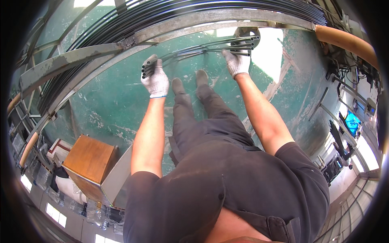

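Note:
Both my hands wear white knit gloves. A bundle of several thin dark metal tubes (190,52) spans crosswise between them, over the floor in front of my feet. My left hand (155,77) is closed around the left end, where the open tube mouths stick out beside the fingers. At the other end my right hand (237,60) grips the tubes, whose round ends fan out past the thumb side. The middle of the bundle looks thin and partly washed out by glare.
Just beyond my hands runs a grey metal rack beam (178,23), with many long dark tubes (227,5) lying behind it. An orange-brown padded bar (346,42) continues it at right. A wooden cabinet (91,158) stands at lower left. The floor (109,101) is worn green.

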